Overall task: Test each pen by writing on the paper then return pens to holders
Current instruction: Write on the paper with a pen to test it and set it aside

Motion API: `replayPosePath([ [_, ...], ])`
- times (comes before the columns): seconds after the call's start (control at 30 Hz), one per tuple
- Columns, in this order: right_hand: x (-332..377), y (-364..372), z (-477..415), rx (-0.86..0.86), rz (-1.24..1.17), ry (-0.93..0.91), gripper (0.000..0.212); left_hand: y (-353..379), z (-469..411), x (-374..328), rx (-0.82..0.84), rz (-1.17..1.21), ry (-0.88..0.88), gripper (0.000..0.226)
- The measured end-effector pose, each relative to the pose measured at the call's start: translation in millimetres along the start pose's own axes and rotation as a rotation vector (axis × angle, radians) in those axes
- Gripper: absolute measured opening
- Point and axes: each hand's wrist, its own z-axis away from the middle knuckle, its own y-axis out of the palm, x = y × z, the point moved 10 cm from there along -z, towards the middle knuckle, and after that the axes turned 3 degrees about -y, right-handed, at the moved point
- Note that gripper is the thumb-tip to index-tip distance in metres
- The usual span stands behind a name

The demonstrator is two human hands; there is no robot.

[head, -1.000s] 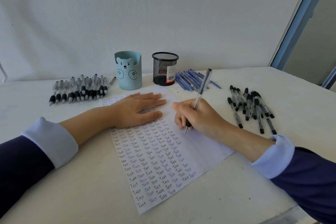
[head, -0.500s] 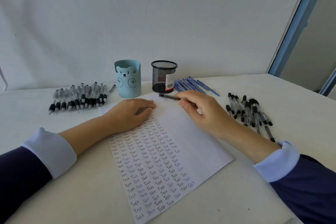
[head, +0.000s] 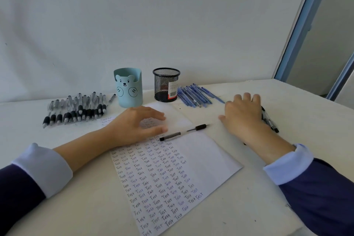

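A white paper [head: 201,157] covered with rows of the word "Test" lies in front of me. One black pen [head: 183,132] lies loose across its upper part. My left hand [head: 134,126] rests on the paper's top left, fingers apart, its fingertips next to the pen's end. My right hand [head: 242,114] is open, right of the paper, over a pile of black pens [head: 269,120] that it mostly hides. A teal bear holder [head: 128,88] and a black mesh holder [head: 166,84] stand at the back.
Several black pens [head: 76,110] lie in a row at the back left. A bunch of blue pens [head: 197,94] lies right of the mesh holder. The white table [head: 306,117] ends at a wall behind, with a blue door frame [head: 298,30] on the right.
My right hand stopped writing, laid the black pen down on the paper and moved right to the black pen pile. My left hand's fingers lifted slightly.
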Motion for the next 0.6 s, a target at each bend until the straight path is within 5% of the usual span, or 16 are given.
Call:
replayPosePath([
  [0.13,-18.1,8.6,1.1,0.094,0.000,0.114,0.012,10.4,1.1,-15.4,0.094,0.017,0.064,0.057],
  [0.33,1.8,9.3,3.3,0.092,-0.050,0.003,0.016,6.1,2.6,-22.1,0.054,0.151,0.056,0.020],
  [0.6,24.2,-27.4,4.0,-0.299,-0.556,-0.261,0.029,-35.9,-4.2,21.1,-0.200,0.910,-0.303,0.007],
])
